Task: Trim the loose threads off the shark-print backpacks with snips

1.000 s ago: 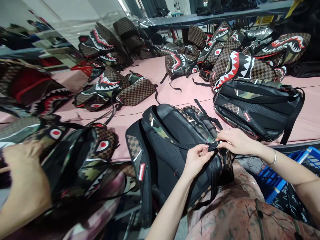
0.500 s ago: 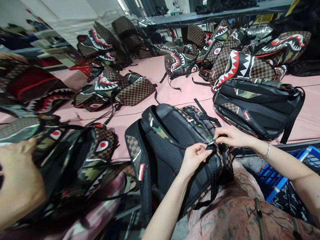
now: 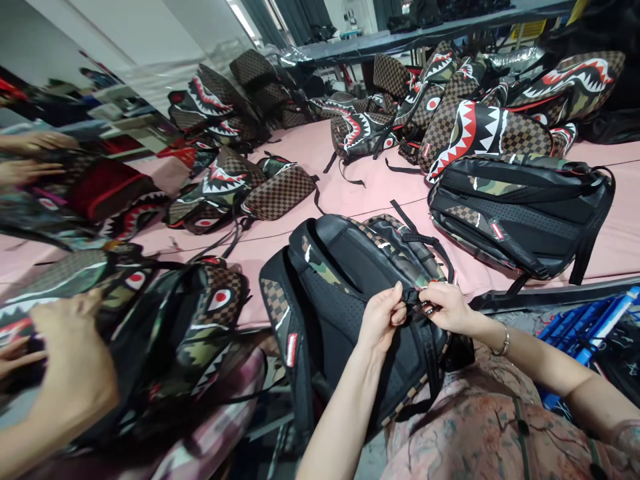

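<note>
A backpack (image 3: 345, 267) with black padding, brown checks and camouflage patches leans upright against the table edge, its back panel facing me. My left hand (image 3: 384, 319) pinches a short black strap (image 3: 411, 295) near the backpack's right side. Close beside it, my right hand (image 3: 447, 308) is closed around small dark thread snips (image 3: 429, 308), mostly hidden by the fingers. The fingertips of both hands nearly meet at the strap.
A second backpack (image 3: 520, 217) lies at right on the pink table (image 3: 350, 187). Several shark-mouth backpacks (image 3: 465, 137) are heaped behind. At left, a co-worker's hand (image 3: 75, 353) is over another backpack (image 3: 220, 300). A blue crate (image 3: 585, 333) stands low at right.
The view has shifted slightly. My hands have come a little lower and closer together at the strap, and the snips' blade no longer shows. At left, more of the co-workers' hands shows.
</note>
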`<control>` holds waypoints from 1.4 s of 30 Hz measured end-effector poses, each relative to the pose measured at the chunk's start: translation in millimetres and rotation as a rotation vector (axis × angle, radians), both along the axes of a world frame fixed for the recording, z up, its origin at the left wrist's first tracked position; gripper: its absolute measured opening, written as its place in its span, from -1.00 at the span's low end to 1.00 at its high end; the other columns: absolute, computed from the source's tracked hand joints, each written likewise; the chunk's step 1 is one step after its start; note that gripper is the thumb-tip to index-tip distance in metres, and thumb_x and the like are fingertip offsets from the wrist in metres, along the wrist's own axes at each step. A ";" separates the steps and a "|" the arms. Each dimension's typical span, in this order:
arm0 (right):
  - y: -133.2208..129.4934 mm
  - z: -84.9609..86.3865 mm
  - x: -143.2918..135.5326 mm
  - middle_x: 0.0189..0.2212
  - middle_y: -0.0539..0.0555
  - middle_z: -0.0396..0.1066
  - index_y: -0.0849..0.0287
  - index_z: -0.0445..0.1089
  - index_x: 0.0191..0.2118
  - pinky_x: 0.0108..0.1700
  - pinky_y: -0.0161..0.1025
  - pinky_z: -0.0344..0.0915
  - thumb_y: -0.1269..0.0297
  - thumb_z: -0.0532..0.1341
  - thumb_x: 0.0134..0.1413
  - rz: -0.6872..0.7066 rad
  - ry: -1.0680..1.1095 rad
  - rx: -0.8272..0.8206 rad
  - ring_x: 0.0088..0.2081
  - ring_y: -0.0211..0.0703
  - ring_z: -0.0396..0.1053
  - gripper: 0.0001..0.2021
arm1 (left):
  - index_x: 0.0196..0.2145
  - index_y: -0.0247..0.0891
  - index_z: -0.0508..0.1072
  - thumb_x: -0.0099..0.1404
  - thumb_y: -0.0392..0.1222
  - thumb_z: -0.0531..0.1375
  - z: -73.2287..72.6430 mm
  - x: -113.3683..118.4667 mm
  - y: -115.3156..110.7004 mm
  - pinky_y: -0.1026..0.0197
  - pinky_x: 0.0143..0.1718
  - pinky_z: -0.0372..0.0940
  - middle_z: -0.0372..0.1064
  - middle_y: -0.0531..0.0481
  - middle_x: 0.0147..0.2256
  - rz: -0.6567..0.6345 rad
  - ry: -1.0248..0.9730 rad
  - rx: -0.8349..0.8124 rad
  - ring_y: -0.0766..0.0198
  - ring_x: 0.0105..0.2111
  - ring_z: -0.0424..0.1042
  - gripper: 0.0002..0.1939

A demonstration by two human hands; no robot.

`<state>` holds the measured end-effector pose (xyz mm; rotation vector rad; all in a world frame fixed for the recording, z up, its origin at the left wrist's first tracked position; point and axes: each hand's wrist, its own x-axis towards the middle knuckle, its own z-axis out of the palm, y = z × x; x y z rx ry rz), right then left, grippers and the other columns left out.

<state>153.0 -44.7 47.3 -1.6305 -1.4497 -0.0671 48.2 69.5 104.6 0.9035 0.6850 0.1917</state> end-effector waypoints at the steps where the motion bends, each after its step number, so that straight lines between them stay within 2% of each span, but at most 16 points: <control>1: 0.3 -2.7 -0.7 -0.55 -0.01 0.25 0.16 0.31 -0.39 -0.44 -0.33 0.10 0.44 0.08 -0.04 -0.012 -0.021 0.005 -0.48 -0.26 0.21 -0.90 | -0.65 -0.27 0.07 -0.10 0.00 0.34 -0.2 0.6 -0.4 0.45 -0.73 -0.21 -0.17 0.30 -0.77 0.007 0.013 0.002 0.62 -0.79 -0.15 -0.51; 4: 1.0 -3.6 -1.3 -0.54 -0.01 0.28 0.15 0.30 -0.39 -0.41 -0.33 0.13 0.45 0.08 -0.06 -0.019 0.019 0.009 -0.48 -0.26 0.23 -0.89 | -0.65 -0.25 0.03 -0.11 0.02 0.34 0.5 2.4 -0.7 0.45 -0.74 -0.23 -0.22 0.32 -0.77 0.030 0.038 0.011 0.62 -0.80 -0.16 -0.48; 8: 2.9 5.8 -1.1 -0.52 -0.05 0.27 0.15 0.24 -0.42 -0.40 -0.35 0.16 0.41 0.13 -0.07 -0.001 0.311 -0.065 -0.49 -0.30 0.23 -0.96 | -0.66 -0.25 -0.02 -0.09 0.02 0.33 2.4 4.3 0.6 0.46 -0.74 -0.22 -0.21 0.30 -0.75 0.010 0.014 -0.021 0.62 -0.80 -0.13 -0.45; 12: 3.0 13.7 -0.4 -0.49 -0.07 0.25 0.15 0.22 -0.38 -0.37 -0.34 0.19 0.26 0.23 -0.10 0.001 0.613 -0.129 -0.45 -0.31 0.23 -0.83 | -0.65 -0.25 -0.01 -0.06 -0.01 0.33 4.2 4.9 1.4 0.45 -0.73 -0.19 -0.17 0.29 -0.73 -0.003 -0.040 -0.071 0.61 -0.78 -0.10 -0.47; 15: -2.4 17.3 0.8 -0.46 -0.07 0.27 0.15 0.22 -0.25 -0.33 -0.31 0.20 0.22 0.22 -0.07 0.028 0.753 -0.165 -0.42 -0.29 0.25 -0.75 | -0.63 -0.28 0.06 -0.05 -0.10 0.33 5.5 3.7 1.2 0.45 -0.72 -0.13 -0.10 0.26 -0.72 0.015 -0.081 -0.096 0.59 -0.75 -0.04 -0.54; 18: -9.0 21.1 1.5 -0.44 -0.05 0.27 0.14 0.21 -0.18 -0.32 -0.31 0.21 0.23 0.18 -0.02 0.023 0.821 -0.166 -0.40 -0.29 0.25 -0.74 | -0.59 -0.34 0.21 -0.05 -0.19 0.33 6.0 2.1 0.4 0.45 -0.69 -0.06 -0.02 0.22 -0.69 0.012 -0.132 -0.095 0.57 -0.71 0.05 -0.67; 20: -10.0 23.7 1.3 -0.42 -0.04 0.27 0.13 0.23 -0.18 -0.32 -0.30 0.22 0.23 0.21 -0.06 -0.014 0.818 -0.137 -0.40 -0.29 0.25 -0.72 | -0.50 -0.39 0.34 -0.07 -0.21 0.33 5.5 1.4 -0.9 0.44 -0.66 0.01 0.09 0.18 -0.66 0.002 -0.143 -0.073 0.54 -0.67 0.13 -0.74; 22: -7.0 25.7 0.6 -0.40 -0.02 0.29 0.13 0.25 -0.17 -0.33 -0.30 0.23 0.23 0.25 -0.11 -0.042 0.794 -0.117 -0.40 -0.28 0.26 -0.68 | -0.39 -0.41 0.41 -0.08 -0.22 0.33 4.2 0.9 -3.0 0.41 -0.61 0.08 0.20 0.13 -0.63 -0.006 -0.140 -0.024 0.51 -0.64 0.18 -0.71; 24: -1.4 26.4 -0.5 -0.40 -0.01 0.30 0.14 0.27 -0.20 -0.34 -0.30 0.23 0.22 0.26 -0.13 -0.065 0.767 -0.117 -0.41 -0.27 0.26 -0.68 | -0.38 -0.40 0.43 -0.07 -0.21 0.32 3.1 0.1 -5.5 0.40 -0.60 0.08 0.26 0.11 -0.62 0.002 -0.129 0.051 0.52 -0.65 0.18 -0.72; 28: 7.2 24.5 -3.3 -0.48 -0.06 0.27 0.17 0.25 -0.35 -0.39 -0.34 0.21 0.14 0.27 -0.14 -0.086 0.705 -0.146 -0.46 -0.30 0.24 -0.74 | -0.47 -0.35 0.40 -0.04 -0.18 0.31 5.7 -4.8 -7.4 0.40 -0.62 0.06 0.27 0.12 -0.68 0.020 -0.073 0.251 0.50 -0.69 0.20 -0.79; 31: 7.1 23.3 -6.1 -0.52 -0.08 0.25 0.16 0.23 -0.40 -0.43 -0.36 0.19 0.13 0.26 -0.12 -0.035 0.664 -0.156 -0.48 -0.30 0.23 -0.75 | -0.44 -0.34 0.39 -0.01 -0.16 0.28 13.0 -10.4 -4.0 0.36 -0.57 0.14 0.33 0.06 -0.64 -0.062 0.002 0.430 0.39 -0.63 0.32 -0.78; 34: 5.9 22.8 -8.4 -0.54 -0.06 0.25 0.16 0.23 -0.41 -0.47 -0.35 0.19 0.12 0.25 -0.12 -0.012 0.639 -0.165 -0.50 -0.29 0.23 -0.75 | -0.45 -0.34 0.38 0.02 -0.16 0.24 20.1 -14.5 -0.6 0.32 -0.53 0.19 0.33 0.02 -0.58 -0.136 0.042 0.641 0.34 -0.56 0.33 -0.81; 36: 7.2 21.7 -9.5 -0.55 -0.05 0.24 0.17 0.24 -0.42 -0.49 -0.35 0.19 0.11 0.25 -0.12 -0.025 0.603 -0.183 -0.52 -0.29 0.22 -0.75 | -0.53 -0.30 0.36 0.04 -0.23 0.19 23.1 -15.6 -0.8 0.31 -0.50 0.18 0.28 0.04 -0.57 -0.096 0.083 0.923 0.36 -0.53 0.28 -0.90; 39: 12.4 19.0 -11.8 -0.53 -0.02 0.25 0.17 0.23 -0.42 -0.47 -0.33 0.24 0.13 0.24 -0.14 -0.067 0.603 -0.173 -0.50 -0.27 0.23 -0.75 | -0.56 -0.27 0.33 0.09 -0.33 0.09 24.6 -14.7 -6.4 0.30 -0.44 0.17 0.22 0.03 -0.51 0.021 0.213 1.420 0.34 -0.47 0.22 -0.89; 42: 16.9 18.9 -16.1 -0.50 -0.01 0.26 0.18 0.23 -0.42 -0.39 -0.28 0.30 0.16 0.25 -0.19 -0.113 0.660 -0.150 -0.45 -0.24 0.26 -0.76 | -0.44 -0.25 0.38 0.17 -0.35 0.02 22.2 -11.7 -17.0 0.30 -0.44 0.18 0.23 -0.02 -0.40 -0.005 0.319 1.683 0.32 -0.43 0.24 -0.84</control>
